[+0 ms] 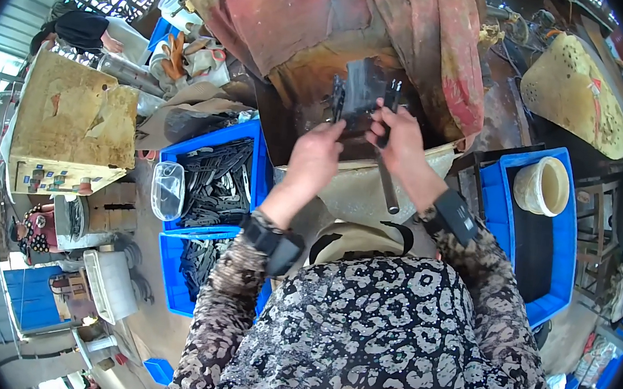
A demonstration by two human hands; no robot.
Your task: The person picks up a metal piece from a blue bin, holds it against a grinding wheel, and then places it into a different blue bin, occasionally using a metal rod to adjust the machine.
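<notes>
My left hand (315,157) is closed, its fingers pinching a slim dark metal piece (338,97) that points away from me. My right hand (402,139) is closed round a similar slim dark piece (393,93), its far end split into small prongs. The two pieces stand upright and apart, on either side of a smooth grey surface (366,82), blurred, inside a dark hood. Below my right hand a dark round bar (387,187) slants toward me; where its far end goes is hidden. A stained red cloth (292,21) drapes over the hood.
On the left, a blue crate (260,166) holds many dark slim pieces, with a clear plastic tub (167,191) at its edge; another blue crate (174,275) adjoins it. To the right, a blue bin (567,252) carries a whitish bucket (542,185). Two people are at the far left.
</notes>
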